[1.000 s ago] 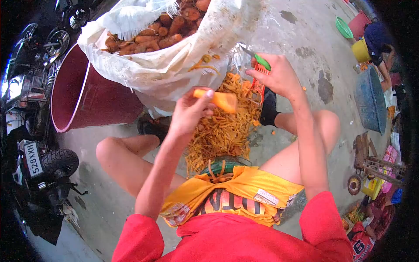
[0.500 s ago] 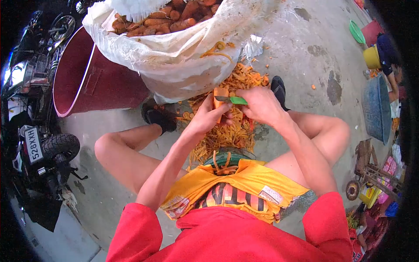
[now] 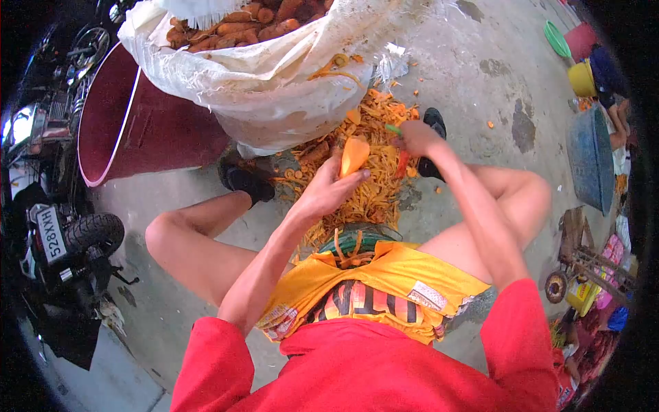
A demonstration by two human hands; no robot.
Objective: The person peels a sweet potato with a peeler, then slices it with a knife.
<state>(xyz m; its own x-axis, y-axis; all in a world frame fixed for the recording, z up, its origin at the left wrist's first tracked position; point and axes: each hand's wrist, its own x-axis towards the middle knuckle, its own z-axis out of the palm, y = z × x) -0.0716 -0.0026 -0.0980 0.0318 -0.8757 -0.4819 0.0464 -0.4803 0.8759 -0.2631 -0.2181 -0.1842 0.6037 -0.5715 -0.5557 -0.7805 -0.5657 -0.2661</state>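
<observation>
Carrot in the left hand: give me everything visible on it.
The carrot is bright orange, smooth-looking and apparently peeled. It is a stubby piece, tilted, its far end wide and rounded. The left hand grips it, partly hiding its near end, above the carrot peelings. The right hand is not touching it.

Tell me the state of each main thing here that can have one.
Left hand, closed around the held carrot
Held carrot, peeled
Right hand, closed around a green-handled tool
Green-handled tool, gripped, mostly hidden
White sack, open at the top
Sack carrots, heaped, unpeeled
Peelings, heaped loosely
Maroon tub, uncovered
Motorcycle, parked
</observation>
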